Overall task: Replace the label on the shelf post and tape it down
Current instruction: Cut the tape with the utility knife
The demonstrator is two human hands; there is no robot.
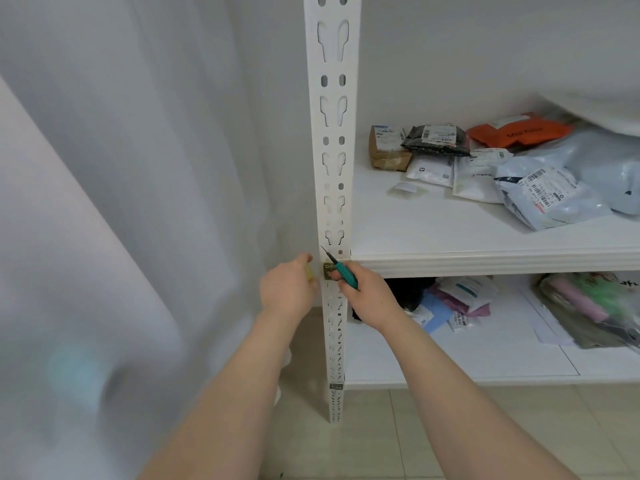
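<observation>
A white slotted shelf post (pixel 333 161) runs down the middle of the view. A small brownish label (pixel 327 269) sits on it at the level of the middle shelf's edge. My right hand (pixel 363 296) grips a green-handled tool (pixel 346 273) with a thin dark tip pointing up-left, and its fingers touch the label. My left hand (pixel 285 289) is just left of the post, curled round something yellowish (pixel 309 271) that is mostly hidden. A second small label (pixel 336 386) is stuck lower on the post.
The middle shelf (pixel 450 261) holds a brown box (pixel 386 147), several mailer bags (pixel 554 188) and a small clear piece with a white slip (pixel 407 189). The lower shelf (pixel 467 372) carries more packets. A pale curtain (pixel 121 202) hangs at left; tiled floor lies below.
</observation>
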